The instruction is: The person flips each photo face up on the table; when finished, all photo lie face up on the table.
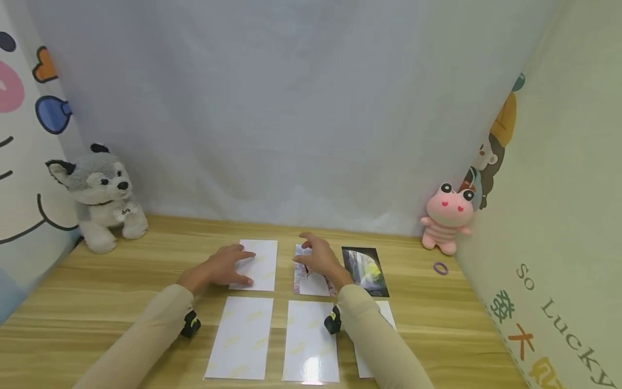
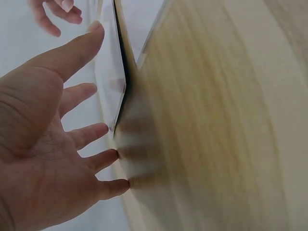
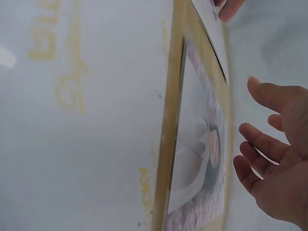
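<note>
Two rows of photo prints lie on the wooden table. My left hand (image 1: 222, 268), fingers spread, is at the left side of the back-left print (image 1: 264, 265), which shows its white side. In the left wrist view, the fingertips (image 2: 122, 186) come close to the tabletop by that print's edge. Above the back-middle print (image 1: 313, 284), a pink-edged picture of a figure in white, hovers my right hand (image 1: 322, 258) with thumb and fingers apart. Nothing is between its fingers in the right wrist view. That hand and sleeve partly hide the picture.
A dark waterfall print (image 1: 366, 272) lies back right. In front are white-backed prints (image 1: 241, 337), (image 1: 311, 335), and a third (image 1: 363, 362) mostly under the right sleeve. A husky plush (image 1: 104, 200), a pink plush (image 1: 447, 216) and a purple ring (image 1: 440, 268) sit farther out.
</note>
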Action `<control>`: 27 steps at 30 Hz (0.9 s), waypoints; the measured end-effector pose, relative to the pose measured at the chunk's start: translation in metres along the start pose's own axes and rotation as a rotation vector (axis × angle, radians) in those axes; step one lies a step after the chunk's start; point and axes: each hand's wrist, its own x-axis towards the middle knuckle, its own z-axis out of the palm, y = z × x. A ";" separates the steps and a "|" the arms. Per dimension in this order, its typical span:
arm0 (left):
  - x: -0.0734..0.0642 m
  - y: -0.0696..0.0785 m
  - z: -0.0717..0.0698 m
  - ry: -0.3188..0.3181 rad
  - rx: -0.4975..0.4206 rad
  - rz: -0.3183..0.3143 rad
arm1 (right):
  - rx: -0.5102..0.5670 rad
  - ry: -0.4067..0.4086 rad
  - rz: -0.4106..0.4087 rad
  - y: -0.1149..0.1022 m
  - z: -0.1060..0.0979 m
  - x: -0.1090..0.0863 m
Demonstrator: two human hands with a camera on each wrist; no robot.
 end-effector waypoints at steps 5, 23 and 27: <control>0.000 -0.001 0.005 0.008 0.030 0.009 | -0.039 -0.016 -0.004 -0.006 0.010 0.005; -0.006 -0.001 0.005 -0.016 0.021 -0.013 | -0.198 0.009 -0.083 -0.022 0.042 0.031; -0.006 -0.002 0.005 -0.015 0.014 -0.018 | -0.239 0.012 -0.042 -0.024 0.047 0.035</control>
